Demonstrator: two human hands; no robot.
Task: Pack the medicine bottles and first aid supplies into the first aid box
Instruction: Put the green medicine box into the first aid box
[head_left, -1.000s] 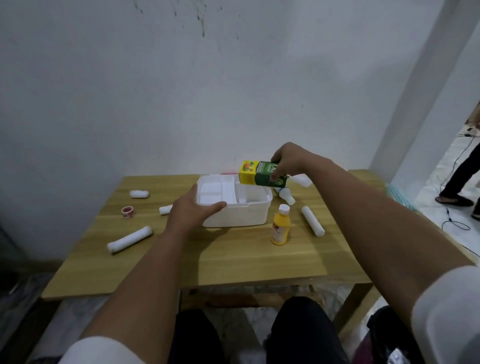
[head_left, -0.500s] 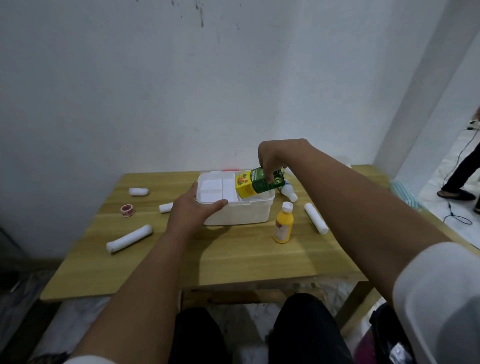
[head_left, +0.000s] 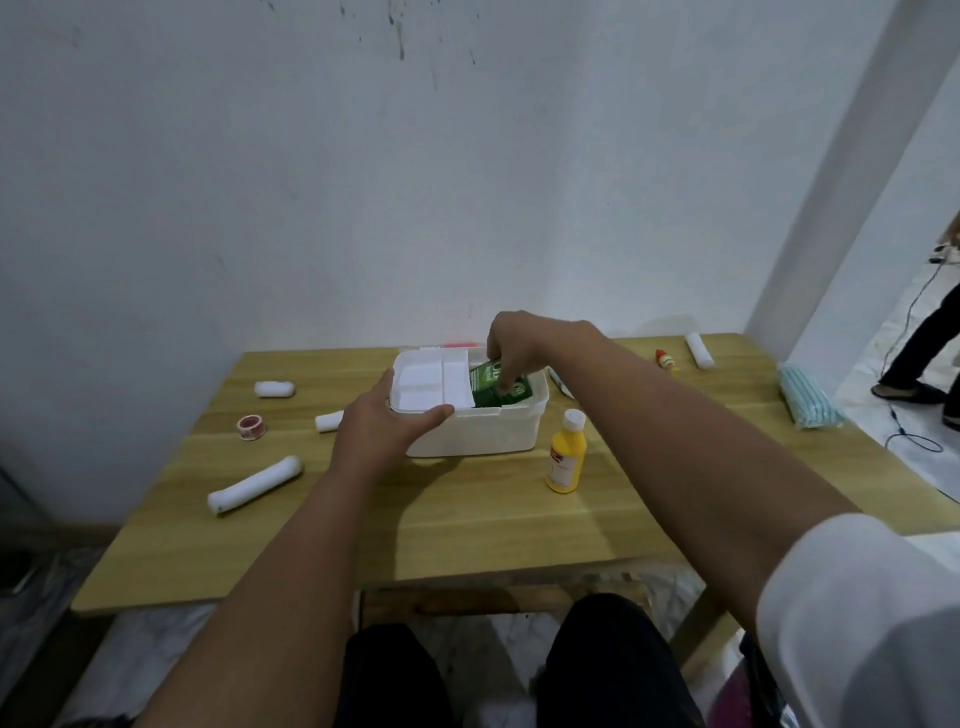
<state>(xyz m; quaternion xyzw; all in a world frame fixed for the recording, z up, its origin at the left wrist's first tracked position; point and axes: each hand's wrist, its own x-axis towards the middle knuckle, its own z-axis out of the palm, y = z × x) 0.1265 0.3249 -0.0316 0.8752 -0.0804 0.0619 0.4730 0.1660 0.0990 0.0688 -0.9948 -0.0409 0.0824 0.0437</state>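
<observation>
The left hand grips the near-left rim of the white first aid box, fingers clamped on it. The right hand reaches into the box's right compartment, fingers closed on the green carton.

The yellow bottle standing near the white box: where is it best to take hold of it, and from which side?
Probably around the body of the yellow bottle, coming from its right side: it stands upright and that side is open, while the white box is close on its left.

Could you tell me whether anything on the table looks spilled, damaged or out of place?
Nothing looks spilled or damaged. The green carton sits tilted in the first aid box under the right hand, and bandage rolls lie scattered on the table, awaiting packing. The yellow bottle stands upright.
</observation>
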